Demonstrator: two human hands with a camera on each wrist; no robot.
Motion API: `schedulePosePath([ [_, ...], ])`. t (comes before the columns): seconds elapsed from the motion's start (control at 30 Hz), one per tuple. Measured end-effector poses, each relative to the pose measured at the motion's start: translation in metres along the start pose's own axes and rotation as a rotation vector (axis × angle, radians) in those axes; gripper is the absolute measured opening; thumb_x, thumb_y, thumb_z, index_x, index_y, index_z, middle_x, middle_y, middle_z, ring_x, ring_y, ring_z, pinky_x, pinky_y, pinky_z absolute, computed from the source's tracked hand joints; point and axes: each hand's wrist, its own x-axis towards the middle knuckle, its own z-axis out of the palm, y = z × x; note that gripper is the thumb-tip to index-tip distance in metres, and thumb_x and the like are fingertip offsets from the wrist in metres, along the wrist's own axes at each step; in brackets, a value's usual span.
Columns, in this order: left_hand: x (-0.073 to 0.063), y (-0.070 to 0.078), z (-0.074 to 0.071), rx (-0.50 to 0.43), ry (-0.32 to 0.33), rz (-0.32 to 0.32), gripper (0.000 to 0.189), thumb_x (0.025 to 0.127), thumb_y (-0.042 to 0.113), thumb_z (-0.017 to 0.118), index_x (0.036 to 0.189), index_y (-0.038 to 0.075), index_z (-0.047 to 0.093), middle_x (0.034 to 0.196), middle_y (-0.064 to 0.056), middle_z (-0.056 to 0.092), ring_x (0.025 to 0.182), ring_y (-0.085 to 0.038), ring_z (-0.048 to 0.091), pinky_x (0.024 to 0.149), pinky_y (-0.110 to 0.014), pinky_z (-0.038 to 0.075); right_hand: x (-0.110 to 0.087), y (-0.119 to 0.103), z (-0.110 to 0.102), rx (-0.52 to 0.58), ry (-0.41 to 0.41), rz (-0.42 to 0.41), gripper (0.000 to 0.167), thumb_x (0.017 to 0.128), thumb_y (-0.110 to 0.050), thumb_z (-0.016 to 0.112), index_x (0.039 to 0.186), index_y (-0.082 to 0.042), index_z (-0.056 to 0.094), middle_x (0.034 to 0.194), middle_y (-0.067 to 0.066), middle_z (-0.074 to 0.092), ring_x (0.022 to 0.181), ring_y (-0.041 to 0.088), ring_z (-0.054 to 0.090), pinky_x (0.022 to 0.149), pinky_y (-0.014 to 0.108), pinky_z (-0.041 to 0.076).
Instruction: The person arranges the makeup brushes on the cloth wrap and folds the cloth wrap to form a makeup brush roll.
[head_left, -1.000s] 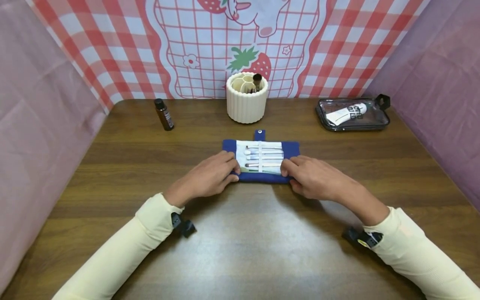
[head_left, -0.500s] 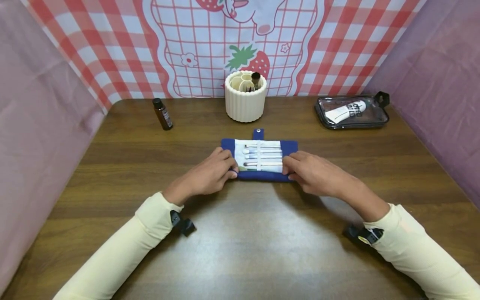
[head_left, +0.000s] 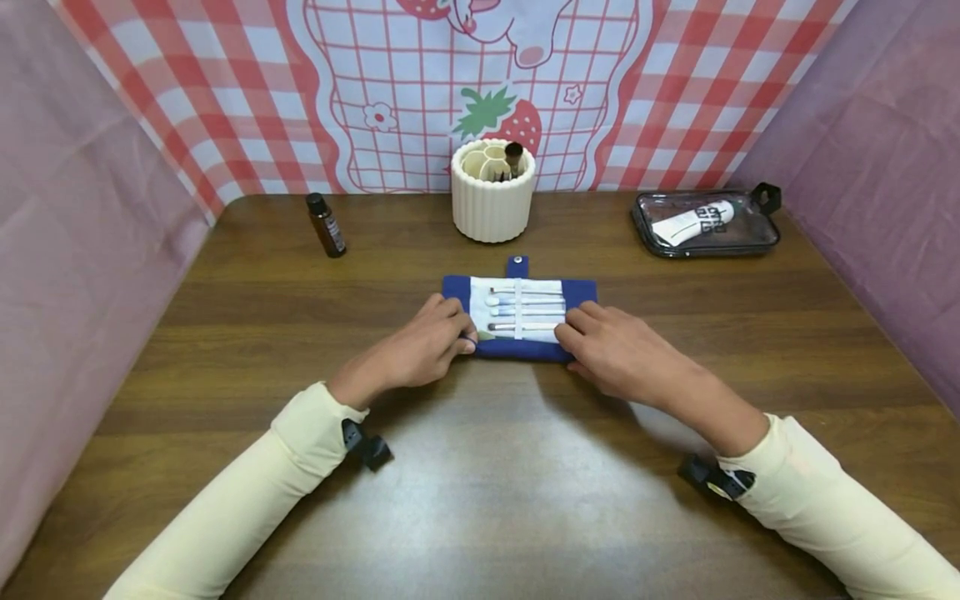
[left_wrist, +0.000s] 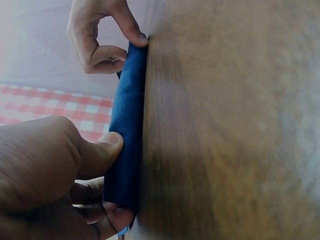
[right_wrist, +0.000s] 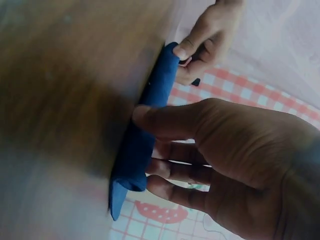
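A blue fabric brush roll (head_left: 517,348) lies part unrolled on the table, its near edge curled up into a thick fold. Across its pale lining run several slim makeup brushes (head_left: 528,313), tucked under a white band. My left hand (head_left: 422,342) pinches the left end of the fold, thumb on the near side as the left wrist view shows. At the right end, my right hand (head_left: 618,348) grips the same fold. Its thumb presses the blue cloth (right_wrist: 159,89) in the right wrist view, with the fingers on the far side. A snap tab (head_left: 517,266) sticks out from the far edge.
Beyond the roll stands a cream ribbed holder (head_left: 492,207) with a dark brush in it. A small brown bottle (head_left: 327,227) lies at the back left. To the back right is a clear black-edged case (head_left: 705,223) with a white tube.
My right hand has shifted slightly left along the fold, its fingers now reaching further over the lining. The left hand keeps its hold in nearly the same place.
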Motion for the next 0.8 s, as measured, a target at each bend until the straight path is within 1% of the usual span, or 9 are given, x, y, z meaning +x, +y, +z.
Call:
schedulePosePath([
  [0.1,0.0,0.0,0.0,0.004,-0.006,-0.005,0.012,0.101,0.014,0.061,0.101,0.005,0.068,0.097,-0.006,0.055,0.093,-0.026,0.044,0.087,-0.039,0.037,0.0,-0.001,0.002,0.011,0.015,0.005,0.029,0.085,-0.017,0.08,0.103,-0.004,0.061,0.098,0.012,0.056,0.089,0.028,0.054,0.073,0.043,0.052],
  [0.23,0.001,0.001,-0.001,0.0,-0.021,-0.022,0.012,0.102,0.015,0.059,0.101,0.006,0.068,0.097,-0.005,0.054,0.094,-0.025,0.043,0.087,-0.038,0.036,0.0,0.0,0.004,0.052,0.042,0.003,0.027,0.083,-0.011,0.079,0.097,-0.004,0.057,0.09,0.009,0.053,0.082,0.026,0.053,0.067,0.04,0.05],
  [0.37,0.001,0.001,-0.001,-0.008,-0.026,-0.036,0.012,0.102,0.014,0.059,0.101,0.006,0.068,0.097,-0.005,0.054,0.093,-0.025,0.043,0.086,-0.038,0.036,0.001,0.003,0.007,0.093,0.062,0.002,0.027,0.082,-0.009,0.075,0.094,-0.005,0.052,0.085,0.007,0.051,0.079,0.026,0.054,0.067,0.04,0.049],
  [0.5,0.002,0.002,0.0,-0.012,-0.031,-0.054,0.012,0.102,0.014,0.058,0.1,0.006,0.067,0.096,-0.005,0.054,0.091,-0.025,0.043,0.085,-0.038,0.036,0.001,0.008,0.01,0.141,0.07,0.006,0.025,0.083,-0.009,0.073,0.096,-0.006,0.051,0.084,0.006,0.051,0.078,0.025,0.054,0.068,0.04,0.048],
  [0.67,0.003,0.002,0.002,-0.033,-0.038,-0.103,0.014,0.103,0.015,0.055,0.098,0.008,0.066,0.095,-0.004,0.051,0.09,-0.024,0.041,0.083,-0.036,0.034,0.0,0.013,0.011,0.205,0.102,0.026,0.022,0.084,-0.01,0.074,0.099,-0.005,0.058,0.088,0.004,0.054,0.076,0.02,0.055,0.066,0.038,0.05],
  [0.8,0.002,0.001,0.004,-0.083,0.011,-0.13,0.015,0.104,0.015,0.054,0.1,0.006,0.065,0.094,-0.006,0.05,0.091,-0.026,0.041,0.083,-0.038,0.035,-0.001,0.017,0.011,0.222,0.132,0.032,0.016,0.086,-0.008,0.073,0.099,-0.004,0.063,0.09,0.005,0.057,0.075,0.018,0.057,0.064,0.036,0.052],
])
